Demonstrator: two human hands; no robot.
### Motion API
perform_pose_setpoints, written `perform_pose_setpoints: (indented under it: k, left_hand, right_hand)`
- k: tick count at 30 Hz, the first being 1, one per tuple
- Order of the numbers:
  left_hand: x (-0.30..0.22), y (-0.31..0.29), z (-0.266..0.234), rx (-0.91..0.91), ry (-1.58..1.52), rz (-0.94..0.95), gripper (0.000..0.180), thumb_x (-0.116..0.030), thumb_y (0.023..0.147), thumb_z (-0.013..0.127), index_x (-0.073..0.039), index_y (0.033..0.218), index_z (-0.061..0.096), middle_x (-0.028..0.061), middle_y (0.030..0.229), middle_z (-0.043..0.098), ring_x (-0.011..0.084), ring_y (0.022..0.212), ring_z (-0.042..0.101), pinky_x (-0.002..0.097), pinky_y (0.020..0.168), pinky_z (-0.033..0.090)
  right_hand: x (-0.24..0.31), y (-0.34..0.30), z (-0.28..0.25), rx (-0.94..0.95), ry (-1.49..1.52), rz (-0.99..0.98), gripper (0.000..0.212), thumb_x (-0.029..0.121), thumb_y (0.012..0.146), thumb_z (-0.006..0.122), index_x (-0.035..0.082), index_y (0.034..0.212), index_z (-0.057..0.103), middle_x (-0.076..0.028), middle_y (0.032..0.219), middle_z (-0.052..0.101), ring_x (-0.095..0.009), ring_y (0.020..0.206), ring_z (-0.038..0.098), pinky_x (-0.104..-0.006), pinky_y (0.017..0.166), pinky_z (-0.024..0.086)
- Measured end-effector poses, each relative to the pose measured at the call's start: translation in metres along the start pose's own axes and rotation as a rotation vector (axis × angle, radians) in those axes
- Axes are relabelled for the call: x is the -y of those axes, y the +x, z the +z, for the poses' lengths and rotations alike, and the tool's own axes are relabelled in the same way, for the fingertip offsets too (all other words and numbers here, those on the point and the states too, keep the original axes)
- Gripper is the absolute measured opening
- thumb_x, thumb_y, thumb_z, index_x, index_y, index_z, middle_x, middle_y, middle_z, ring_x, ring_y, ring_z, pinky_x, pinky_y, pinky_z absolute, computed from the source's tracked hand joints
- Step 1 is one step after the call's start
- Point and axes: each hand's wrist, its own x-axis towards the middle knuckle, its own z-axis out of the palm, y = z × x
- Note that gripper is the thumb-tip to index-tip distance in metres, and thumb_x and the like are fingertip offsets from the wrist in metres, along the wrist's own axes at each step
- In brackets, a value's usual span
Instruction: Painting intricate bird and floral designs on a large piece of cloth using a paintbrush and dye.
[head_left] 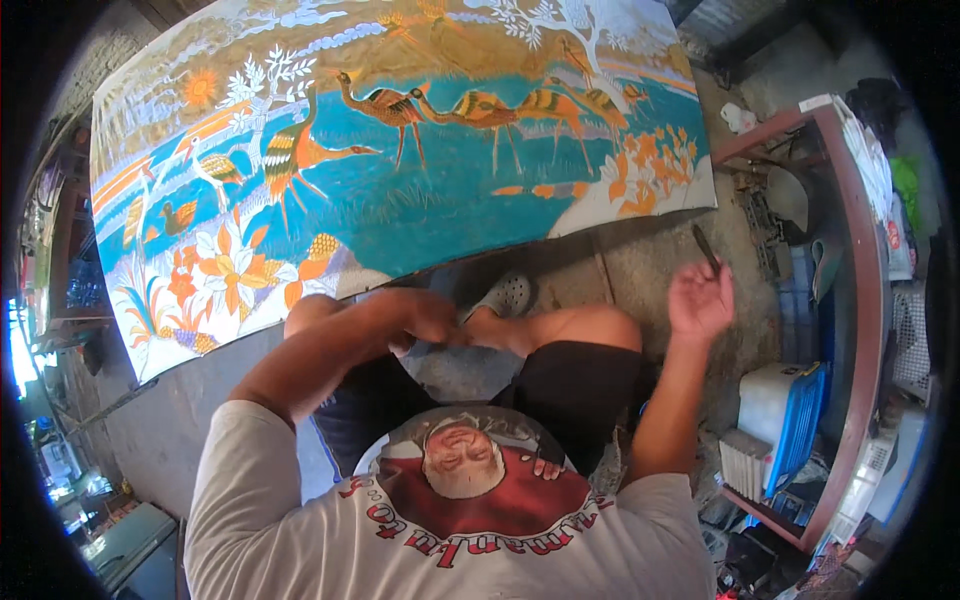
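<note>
A large painted panel [400, 150] with birds, flowers and teal water leans in front of me, filling the upper view. My right hand [700, 298] is raised to the right of my knee, gripping a thin dark paintbrush [706, 247] that points up toward the panel's lower right corner. My left hand [425, 315] rests curled on my left knee, just under the panel's bottom edge; I cannot make out anything in it. I sit with legs folded, one grey clog [508, 292] showing between my knees.
A red-framed shelf or table [850, 260] stands at the right with a blue crate [795, 285], a white box with blue lid [780, 410] and clutter. Concrete floor [650, 260] lies below the panel. A grey box [130, 545] sits at lower left.
</note>
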Motion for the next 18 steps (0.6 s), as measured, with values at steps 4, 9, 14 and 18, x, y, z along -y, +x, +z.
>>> perform_pose_setpoints:
  k: [4,9,14,18]
  left_hand:
    - [-0.003,0.042,-0.009,0.062,-0.224,0.085,0.077,-0.071,0.1,0.055,0.001,0.091,0.078,0.0251,0.086,0.075,0.0417,0.086,0.073,0.0528,0.079,0.055]
    - [0.014,0.05,-0.032,0.185,-0.153,0.048,0.075,-0.07,0.1,0.054,0.0,0.086,0.079,0.0214,0.079,0.074,0.0351,0.075,0.073,0.0482,0.072,0.056]
    - [0.019,0.062,-0.04,0.167,-0.21,0.076,0.077,-0.069,0.1,0.056,0.002,0.078,0.078,0.0184,0.075,0.075,0.0322,0.067,0.073,0.0462,0.069,0.058]
    - [0.019,0.059,-0.04,0.167,-0.286,0.076,0.083,-0.074,0.098,0.054,0.003,0.076,0.078,0.0183,0.074,0.075,0.0344,0.072,0.074,0.0467,0.074,0.059]
  right_hand:
    - [-0.096,0.08,0.042,0.028,-0.115,0.12,0.03,0.029,0.106,0.064,0.004,0.123,0.071,-0.005,0.091,0.063,-0.019,0.082,0.056,-0.0353,0.077,0.047]
    - [-0.196,0.155,0.047,0.025,-0.261,0.196,0.034,0.034,0.107,0.065,0.007,0.128,0.07,-0.006,0.101,0.075,-0.019,0.084,0.069,-0.0404,0.082,0.06]
    - [-0.27,0.206,0.031,-0.051,-0.322,0.231,0.032,0.032,0.107,0.066,0.008,0.126,0.07,-0.005,0.099,0.076,-0.018,0.083,0.07,-0.0417,0.082,0.062]
    - [-0.304,0.236,0.017,-0.139,-0.412,0.231,0.029,0.027,0.107,0.065,0.006,0.127,0.068,-0.007,0.101,0.072,-0.019,0.088,0.068,-0.0413,0.082,0.061]
